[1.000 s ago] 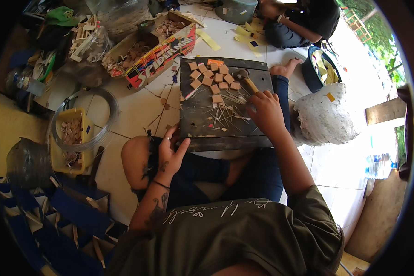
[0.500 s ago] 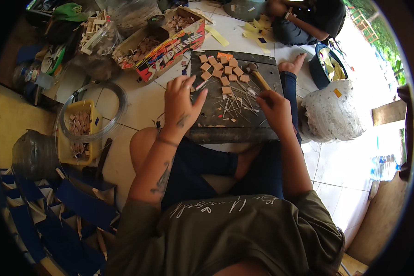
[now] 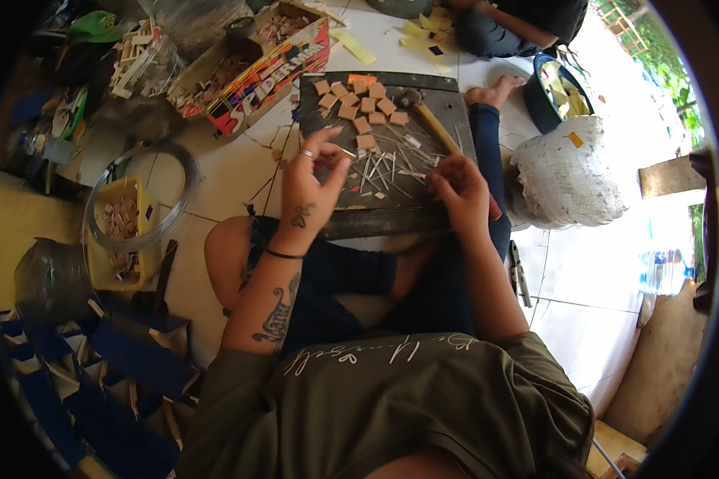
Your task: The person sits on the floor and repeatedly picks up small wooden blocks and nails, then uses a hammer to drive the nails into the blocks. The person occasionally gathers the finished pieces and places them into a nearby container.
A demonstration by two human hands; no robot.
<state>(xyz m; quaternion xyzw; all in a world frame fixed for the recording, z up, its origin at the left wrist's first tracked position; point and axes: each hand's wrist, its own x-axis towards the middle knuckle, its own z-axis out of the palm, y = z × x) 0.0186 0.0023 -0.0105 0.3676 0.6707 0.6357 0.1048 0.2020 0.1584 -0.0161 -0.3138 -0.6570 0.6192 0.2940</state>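
My left hand (image 3: 313, 180) is closed in a pinch over the left side of a dark board (image 3: 351, 221). A small pale piece (image 3: 347, 152), seen edge-on, shows at its fingertips. At the board's right side my right hand (image 3: 462, 190) is closed, fingertips together; anything within them is hidden. A hammer (image 3: 435, 128) lies on the board, its wooden handle passing beneath the right hand. Whether the hand grips that handle I cannot tell. Several square brown tiles (image 3: 367, 104) lie loosely grouped at the board's far side. Thin pale sticks or wires (image 3: 383, 172) are scattered between my hands.
On the left stand a printed box (image 3: 272, 72) of wooden bits, a yellow basket (image 3: 148, 275) and a wire coil (image 3: 192, 191). Blue pieces (image 3: 128, 347) pile up nearer. Pliers (image 3: 519, 274), a white sack (image 3: 567, 172) and a blue tub (image 3: 535, 104) are right. Another person (image 3: 511, 32) sits beyond.
My left hand has gone from spread fingers to a pinch with a small pale piece at its tips. My right hand stays closed near the hammer handle. The whole view has shifted slightly.
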